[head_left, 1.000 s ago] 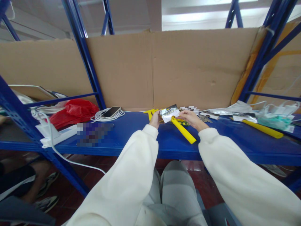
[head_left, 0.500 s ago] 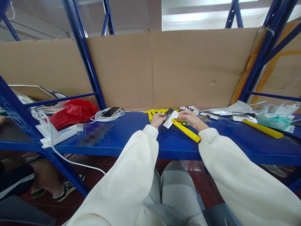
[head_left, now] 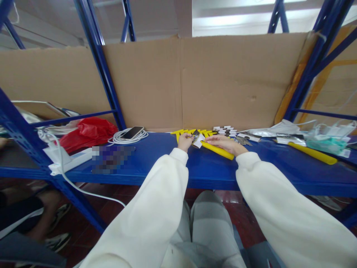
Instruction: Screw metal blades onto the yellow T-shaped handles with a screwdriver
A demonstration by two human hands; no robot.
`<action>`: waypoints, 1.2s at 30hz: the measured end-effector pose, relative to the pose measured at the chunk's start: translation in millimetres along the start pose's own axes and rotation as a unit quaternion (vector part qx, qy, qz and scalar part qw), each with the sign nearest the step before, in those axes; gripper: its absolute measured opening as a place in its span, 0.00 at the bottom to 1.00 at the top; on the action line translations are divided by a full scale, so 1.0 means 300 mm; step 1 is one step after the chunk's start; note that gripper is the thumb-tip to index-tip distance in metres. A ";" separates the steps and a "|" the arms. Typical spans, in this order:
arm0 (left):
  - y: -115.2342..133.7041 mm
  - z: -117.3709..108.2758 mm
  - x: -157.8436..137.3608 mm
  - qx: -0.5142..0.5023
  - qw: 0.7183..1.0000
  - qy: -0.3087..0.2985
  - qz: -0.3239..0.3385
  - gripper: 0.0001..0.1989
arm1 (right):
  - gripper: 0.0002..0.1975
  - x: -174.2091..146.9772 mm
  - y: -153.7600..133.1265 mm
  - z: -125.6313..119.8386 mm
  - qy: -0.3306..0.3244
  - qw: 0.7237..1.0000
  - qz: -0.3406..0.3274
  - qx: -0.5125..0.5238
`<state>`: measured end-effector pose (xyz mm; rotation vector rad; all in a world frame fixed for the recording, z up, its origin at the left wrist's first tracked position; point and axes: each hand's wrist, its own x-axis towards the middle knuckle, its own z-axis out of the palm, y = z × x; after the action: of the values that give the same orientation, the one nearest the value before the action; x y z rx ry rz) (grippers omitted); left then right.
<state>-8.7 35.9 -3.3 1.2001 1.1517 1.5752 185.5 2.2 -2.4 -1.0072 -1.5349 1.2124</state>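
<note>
My left hand (head_left: pixel 185 142) is closed in a pinch at the left edge of a small black-and-white card (head_left: pixel 198 139). The fingers of my right hand (head_left: pixel 223 143) are wrapped from above over a long yellow tube-like piece (head_left: pixel 219 150), which slants down to the right above the blue shelf. Its left end meets the card's right side; I cannot tell whether the two are joined. Behind my hands lie several yellow pieces (head_left: pixel 181 131) in a row, and beside them a stack of white-and-dark cards (head_left: pixel 224 130).
Another yellow tube-like piece (head_left: pixel 312 153) lies at the right by silvery packets (head_left: pixel 290 139) and a green-and-white bundle (head_left: pixel 326 143). To the left are a phone (head_left: pixel 133 132) on a coiled white cable, a red bag (head_left: pixel 87 134) and a white power strip (head_left: pixel 73 159). Cardboard (head_left: pixel 237 82) stands behind.
The card and the yellow piece have shifted slightly left and away from me, and the card is tilted differently. My right hand has come down over the yellow piece. A person's legs at left moved.
</note>
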 end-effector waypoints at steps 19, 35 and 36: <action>-0.007 -0.011 -0.001 0.061 0.997 0.019 0.035 0.14 | 0.29 -0.041 -0.013 0.012 -0.068 0.997 0.012 -0.034; 0.078 -0.018 -0.066 -0.012 0.965 -0.175 -0.193 0.08 | 0.37 0.011 0.004 0.004 0.025 0.999 -0.002 -0.027; 0.080 -0.018 -0.068 0.000 0.966 -0.173 -0.191 0.07 | 0.37 0.012 0.005 0.003 0.024 0.999 -0.002 -0.029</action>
<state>-11.7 9.7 14.6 1.1181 1.0724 1.0301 183.9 5.6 -3.3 -1.0634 -1.5412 1.1389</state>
